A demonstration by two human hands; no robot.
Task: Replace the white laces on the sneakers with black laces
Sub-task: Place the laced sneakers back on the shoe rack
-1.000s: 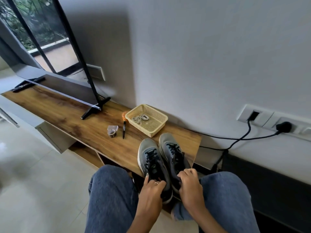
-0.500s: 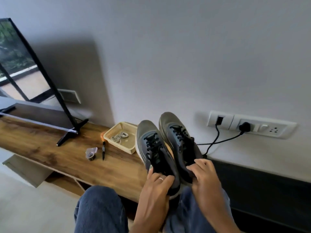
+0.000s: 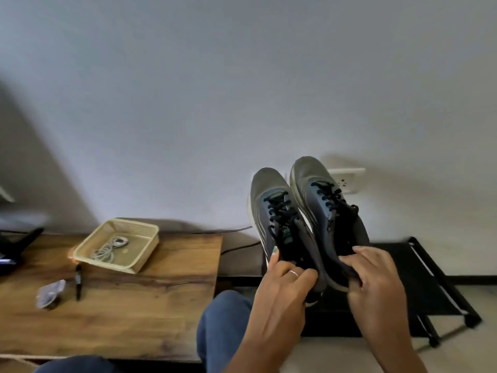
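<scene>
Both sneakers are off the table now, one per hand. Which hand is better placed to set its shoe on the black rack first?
Right. The right hand holds the right sneaker directly above the black rack; the left hand is nearer the table.

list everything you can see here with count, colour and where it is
sneakers: 2, grey-blue with black laces, held up side by side in front of the wall, off the table
basket: 1, cream plastic, on the table near the wall
white laces: a loose coil, count unclear, inside the basket
marker: 1, black, on the table in front of the basket
small container: 1, clear and blurred, left of the marker
table: 1, brown wood, left half of view
wall socket: 1, white, behind the sneakers
rack: 1, black, on the floor at right
left hand: grips heel of left sneaker
right hand: grips heel of right sneaker
</scene>
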